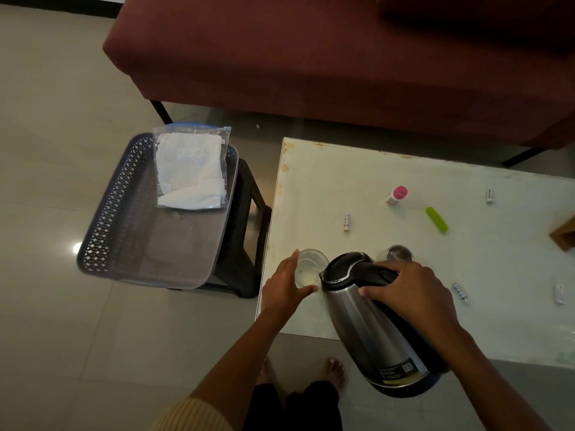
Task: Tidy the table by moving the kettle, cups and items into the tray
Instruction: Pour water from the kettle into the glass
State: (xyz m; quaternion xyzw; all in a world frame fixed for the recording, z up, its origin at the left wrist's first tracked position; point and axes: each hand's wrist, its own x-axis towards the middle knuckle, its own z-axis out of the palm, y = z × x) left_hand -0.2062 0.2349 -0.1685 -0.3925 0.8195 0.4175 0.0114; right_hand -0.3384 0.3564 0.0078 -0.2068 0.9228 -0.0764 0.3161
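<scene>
From the head view we see the right hand (410, 293) with its fingers (373, 290) curled tight round the black handle of the steel kettle (364, 325). The kettle is tilted, its base sticking out past the near edge of the counter (342, 181). The left hand (286, 284) sits loose and open, fingers straight, right against the glass cup (311, 269) by the kettle lid. A steel cup (399, 253) stands just behind the right hand. Off to the left, the tray (124, 213) rests on a dark stool (249, 228), well apart from the kettle, with only a zip bag (191, 169) in it. We also spot a battery (347, 222), a pink-capped bottle (397, 195) and a green clip (437, 219) scattered on the counter
</scene>
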